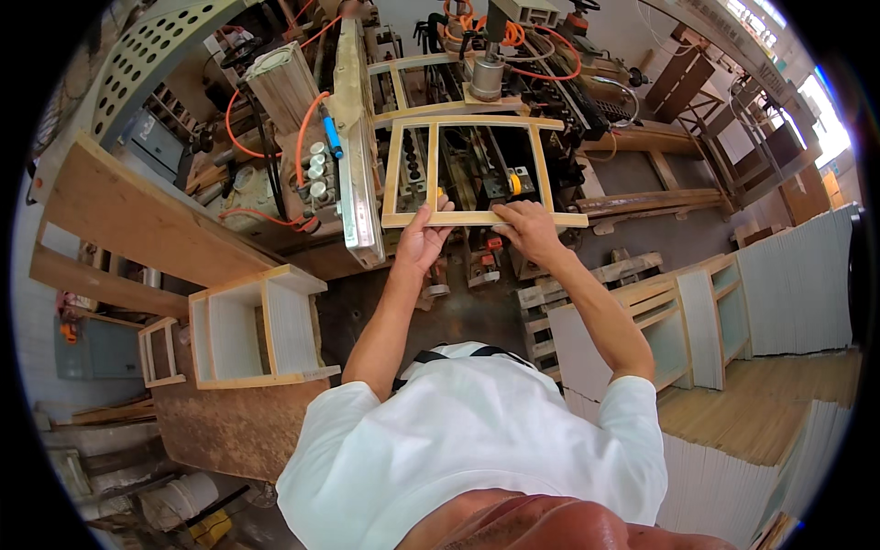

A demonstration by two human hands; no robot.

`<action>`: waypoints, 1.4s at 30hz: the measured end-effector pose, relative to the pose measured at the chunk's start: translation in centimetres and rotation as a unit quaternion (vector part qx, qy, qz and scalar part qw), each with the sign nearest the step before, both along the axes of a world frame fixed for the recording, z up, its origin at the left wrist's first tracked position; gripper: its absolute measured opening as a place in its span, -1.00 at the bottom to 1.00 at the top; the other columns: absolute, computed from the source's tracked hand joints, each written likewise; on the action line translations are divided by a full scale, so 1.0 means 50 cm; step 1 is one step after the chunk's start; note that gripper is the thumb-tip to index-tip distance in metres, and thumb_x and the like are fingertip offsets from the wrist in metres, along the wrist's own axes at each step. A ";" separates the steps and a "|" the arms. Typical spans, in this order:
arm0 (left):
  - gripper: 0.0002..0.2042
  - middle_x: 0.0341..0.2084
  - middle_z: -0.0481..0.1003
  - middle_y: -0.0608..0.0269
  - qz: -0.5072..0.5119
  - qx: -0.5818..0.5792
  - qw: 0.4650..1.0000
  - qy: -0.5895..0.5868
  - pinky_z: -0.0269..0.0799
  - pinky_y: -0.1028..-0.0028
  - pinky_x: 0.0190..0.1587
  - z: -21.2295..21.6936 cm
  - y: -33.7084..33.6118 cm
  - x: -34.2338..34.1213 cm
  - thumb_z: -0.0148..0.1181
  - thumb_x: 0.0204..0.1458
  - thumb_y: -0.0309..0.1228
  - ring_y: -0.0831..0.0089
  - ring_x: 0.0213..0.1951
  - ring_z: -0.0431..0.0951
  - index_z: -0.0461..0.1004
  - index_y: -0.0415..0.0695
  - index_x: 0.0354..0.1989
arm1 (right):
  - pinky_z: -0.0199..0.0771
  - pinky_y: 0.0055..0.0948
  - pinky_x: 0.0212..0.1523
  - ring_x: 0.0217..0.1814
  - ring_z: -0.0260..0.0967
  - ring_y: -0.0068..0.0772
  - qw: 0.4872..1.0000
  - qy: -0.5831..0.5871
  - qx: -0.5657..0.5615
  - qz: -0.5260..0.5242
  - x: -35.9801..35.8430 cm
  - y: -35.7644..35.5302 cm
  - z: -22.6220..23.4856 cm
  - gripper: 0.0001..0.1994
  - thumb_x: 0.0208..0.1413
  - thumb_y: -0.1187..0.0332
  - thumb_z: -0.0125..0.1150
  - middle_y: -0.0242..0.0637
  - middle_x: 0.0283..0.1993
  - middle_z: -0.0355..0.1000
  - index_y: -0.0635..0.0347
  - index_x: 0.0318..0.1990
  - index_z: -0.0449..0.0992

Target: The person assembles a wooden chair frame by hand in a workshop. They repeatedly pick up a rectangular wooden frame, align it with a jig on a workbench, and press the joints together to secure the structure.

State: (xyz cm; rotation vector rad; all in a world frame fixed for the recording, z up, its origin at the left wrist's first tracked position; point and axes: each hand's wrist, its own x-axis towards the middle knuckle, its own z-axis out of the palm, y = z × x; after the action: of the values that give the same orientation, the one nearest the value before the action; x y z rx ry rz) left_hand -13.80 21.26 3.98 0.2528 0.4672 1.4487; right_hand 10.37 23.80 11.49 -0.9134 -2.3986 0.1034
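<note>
A pale wooden frame (469,219) with a crossbar lies in front of me over the machine (486,174). My left hand (423,242) is closed on its near rail, just below the crossbar, with the thumb lying along the wood. Farther right on the same rail, my right hand (532,231) is closed over the top, its fingers curled over the edge. Both rails of the frame stick out past its right upright. Just beyond it, a second wooden frame (397,84) rests in the machine, under a metal cylinder (486,78).
Left of the frame stands a metal-edged machine side (356,174) with round knobs and orange hoses. At my left, a stack of frames (231,330) sits on a brown table (215,426). Stacked white-edged panels (788,284) and a wooden pallet (541,316) are on my right.
</note>
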 end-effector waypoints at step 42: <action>-0.59 0.09 0.38 -0.05 0.082 -0.035 0.994 0.068 0.23 0.09 0.25 0.056 0.185 -0.014 0.05 0.19 -0.24 0.08 0.18 0.35 0.32 -0.27 0.09 | 0.20 -0.37 -0.07 -0.15 0.32 -0.33 0.941 -0.213 0.249 0.085 -0.235 0.567 0.009 -0.93 -0.18 0.38 0.18 -0.33 -0.43 0.47 0.11 -0.51 0.55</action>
State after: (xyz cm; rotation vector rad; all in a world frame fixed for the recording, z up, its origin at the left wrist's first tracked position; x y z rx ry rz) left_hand -14.49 30.50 6.77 0.2623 0.6612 1.5772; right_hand -1.40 52.16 11.96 -0.5226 -2.6959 -0.6742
